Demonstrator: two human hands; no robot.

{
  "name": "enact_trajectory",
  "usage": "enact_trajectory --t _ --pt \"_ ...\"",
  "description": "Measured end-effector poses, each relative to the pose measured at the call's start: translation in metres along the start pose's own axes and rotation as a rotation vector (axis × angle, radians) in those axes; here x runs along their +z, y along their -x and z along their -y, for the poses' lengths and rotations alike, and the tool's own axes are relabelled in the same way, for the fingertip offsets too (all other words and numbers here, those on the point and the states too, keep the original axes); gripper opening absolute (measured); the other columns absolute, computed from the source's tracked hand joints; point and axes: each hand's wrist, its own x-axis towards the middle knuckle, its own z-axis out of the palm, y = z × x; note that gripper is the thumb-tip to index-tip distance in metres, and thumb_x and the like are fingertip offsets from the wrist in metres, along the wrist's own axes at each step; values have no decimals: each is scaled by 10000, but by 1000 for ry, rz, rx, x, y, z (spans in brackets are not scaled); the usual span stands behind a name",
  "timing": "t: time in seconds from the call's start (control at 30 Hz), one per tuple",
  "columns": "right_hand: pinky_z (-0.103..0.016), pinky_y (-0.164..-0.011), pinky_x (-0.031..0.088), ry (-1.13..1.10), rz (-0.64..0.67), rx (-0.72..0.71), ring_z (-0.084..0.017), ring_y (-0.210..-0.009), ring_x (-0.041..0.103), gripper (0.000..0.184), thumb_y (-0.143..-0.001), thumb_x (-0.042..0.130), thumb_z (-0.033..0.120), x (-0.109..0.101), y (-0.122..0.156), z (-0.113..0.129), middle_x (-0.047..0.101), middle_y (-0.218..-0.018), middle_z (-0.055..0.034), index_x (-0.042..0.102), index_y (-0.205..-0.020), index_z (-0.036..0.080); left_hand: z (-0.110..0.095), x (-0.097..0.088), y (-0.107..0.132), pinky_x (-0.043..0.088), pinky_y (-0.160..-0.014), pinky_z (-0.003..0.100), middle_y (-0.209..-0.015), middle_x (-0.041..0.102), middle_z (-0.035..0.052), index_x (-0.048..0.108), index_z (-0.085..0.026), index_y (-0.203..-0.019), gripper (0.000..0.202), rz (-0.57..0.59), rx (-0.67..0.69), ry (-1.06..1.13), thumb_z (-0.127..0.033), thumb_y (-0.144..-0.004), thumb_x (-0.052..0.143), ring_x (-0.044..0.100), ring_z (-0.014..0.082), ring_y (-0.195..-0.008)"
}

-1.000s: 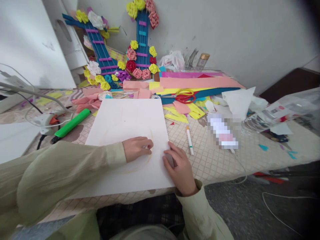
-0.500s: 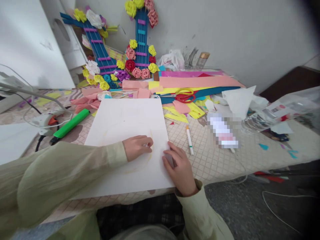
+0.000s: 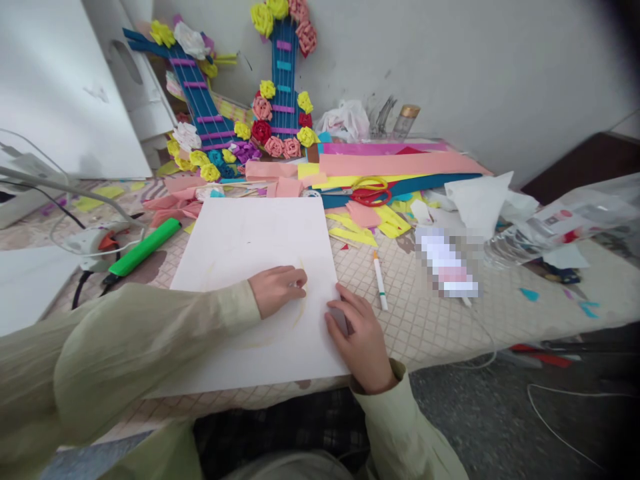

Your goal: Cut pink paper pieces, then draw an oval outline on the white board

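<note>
A large white sheet of paper (image 3: 270, 230) lies on the table in front of me, with a faint, broken yellow curve drawn on it. My left hand (image 3: 277, 290) rests on the sheet beside the right part of that curve. Its fingers are pinched, and a tiny pale bit shows between thumb and forefinger, too small to name. On the sheet's right edge, my right hand (image 3: 363, 340) presses with fingertips, the fingers spread apart. A white marker with an orange tip (image 3: 380, 281) lies on the table to the right of that hand.
Behind the paper are red-and-yellow scissors (image 3: 371, 192), coloured paper strips (image 3: 400, 164) and yellow scraps (image 3: 393, 220). Two paper guitars with flowers (image 3: 284, 80) lean on the wall. A glue gun (image 3: 97, 241) and green stick (image 3: 145, 248) lie left; a plastic bottle (image 3: 505, 247) lies right.
My left hand has shifted very slightly to the right on the paper, still pinched. The right hand has stayed in place at the edge.
</note>
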Motion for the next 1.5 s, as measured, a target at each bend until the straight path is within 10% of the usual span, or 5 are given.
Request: enact_trajectory --t 0.63,1.23,1.5 --pt "-455 -865 445 0 -18 -6 -251 -1033 517 146 -786 497 180 1 1 -1 567 -1151 -122 598 -891 187 40 13 -15 396 -657 246 -805 520 50 607 -161 -731 250 -49 -57 -57 -106 -818 380 468 122 -679" --pt "-453 -852 453 8 -25 -18 -254 -1025 527 142 -783 493 177 1 0 -1 573 -1140 -122 597 -879 189 28 6 -13 388 -639 281 -807 510 72 586 -147 -723 324 -41 -57 -136 -130 -857 291 436 141 -661" --pt "-455 -867 445 17 -13 -11 -254 -1026 519 131 -784 505 179 1 1 -1 568 -1152 -123 597 -877 180 -10 -4 5 383 -685 237 -848 551 37 569 -162 -778 259 -22 51 -38 -171 -892 337 449 116 -702"
